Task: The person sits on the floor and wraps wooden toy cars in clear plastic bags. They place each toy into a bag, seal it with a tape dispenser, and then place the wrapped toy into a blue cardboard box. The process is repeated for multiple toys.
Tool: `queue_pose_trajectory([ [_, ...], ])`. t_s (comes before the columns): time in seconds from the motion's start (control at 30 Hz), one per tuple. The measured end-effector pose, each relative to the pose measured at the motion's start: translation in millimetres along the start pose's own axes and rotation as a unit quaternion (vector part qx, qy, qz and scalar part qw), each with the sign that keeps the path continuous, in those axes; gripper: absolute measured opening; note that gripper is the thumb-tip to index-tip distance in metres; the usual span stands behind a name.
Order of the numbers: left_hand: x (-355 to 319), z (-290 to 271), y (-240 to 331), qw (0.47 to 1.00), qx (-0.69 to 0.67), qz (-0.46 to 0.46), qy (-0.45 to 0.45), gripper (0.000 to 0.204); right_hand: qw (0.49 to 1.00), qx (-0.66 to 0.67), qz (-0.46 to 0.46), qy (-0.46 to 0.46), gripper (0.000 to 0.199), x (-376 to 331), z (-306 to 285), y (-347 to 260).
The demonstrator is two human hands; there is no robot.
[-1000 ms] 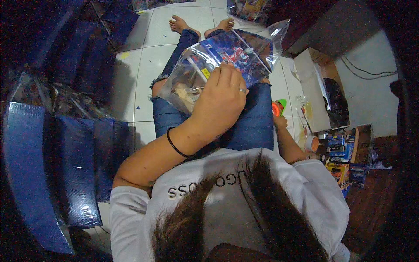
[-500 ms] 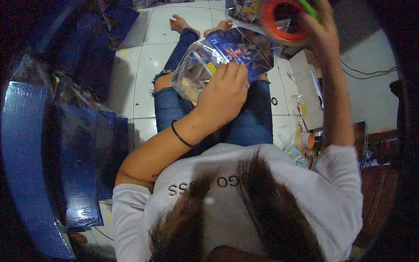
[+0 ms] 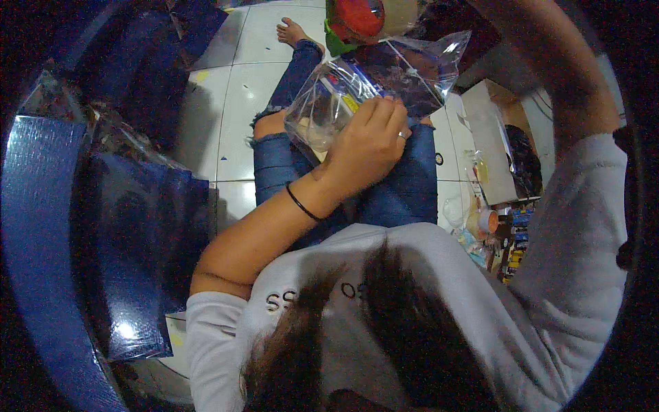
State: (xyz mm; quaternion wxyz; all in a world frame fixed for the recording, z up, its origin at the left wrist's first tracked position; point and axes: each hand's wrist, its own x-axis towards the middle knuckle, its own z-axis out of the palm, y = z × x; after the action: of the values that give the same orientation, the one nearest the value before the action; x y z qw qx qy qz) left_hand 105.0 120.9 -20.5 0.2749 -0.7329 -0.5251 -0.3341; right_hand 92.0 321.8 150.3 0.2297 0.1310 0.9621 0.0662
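My left hand [image 3: 371, 134] is closed on a clear plastic bag [image 3: 425, 72] lying over my lap. Through the plastic show blue and yellow printed pieces and something beige at the left end. My right forearm [image 3: 576, 62] reaches up past the top edge, so the hand itself is out of sight. At the top, just beyond the bag, is a tape dispenser [image 3: 341, 42] with a green body and a red round part. Part of it is cut off by the frame, and what holds it cannot be seen.
Blue plastic-wrapped stacks [image 3: 41, 240] stand along my left. On the right are an open white box [image 3: 491, 137] with something black inside, an orange roll [image 3: 488, 221] and several small colourful items [image 3: 519, 240]. Pale tiles [image 3: 233, 89] cover the floor.
The tape dispenser has moved left and up, to the top middle beyond the bag. My right arm has swung up and outward, its hand leaving view. My left hand still grips the bag.
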Motion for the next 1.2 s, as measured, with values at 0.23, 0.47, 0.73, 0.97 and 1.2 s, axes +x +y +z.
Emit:
queue_pose_trajectory([
  [0.23,-4,-1,-5,1.000,0.014,0.019,-0.013,0.028,0.914,0.284,0.111,0.267,0.047,-151,58,-47],
  [0.47,-5,7,-7,0.996,-0.038,-0.013,0.078,0.013,0.875,0.237,0.210,0.367,0.061,-264,160,-147],
  [0.73,-1,6,0,0.919,0.331,0.180,-0.118,0.058,0.948,0.261,0.140,0.120,0.036,-173,215,-149],
  [0.97,-21,32,28,0.868,0.162,0.250,-0.397,0.058,0.652,0.384,0.391,0.524,0.046,-198,405,-40],
  [1.2,5,-89,-57,0.930,0.218,0.013,-0.297,0.086,0.650,0.270,0.542,0.459,0.072,-131,531,-9],
])
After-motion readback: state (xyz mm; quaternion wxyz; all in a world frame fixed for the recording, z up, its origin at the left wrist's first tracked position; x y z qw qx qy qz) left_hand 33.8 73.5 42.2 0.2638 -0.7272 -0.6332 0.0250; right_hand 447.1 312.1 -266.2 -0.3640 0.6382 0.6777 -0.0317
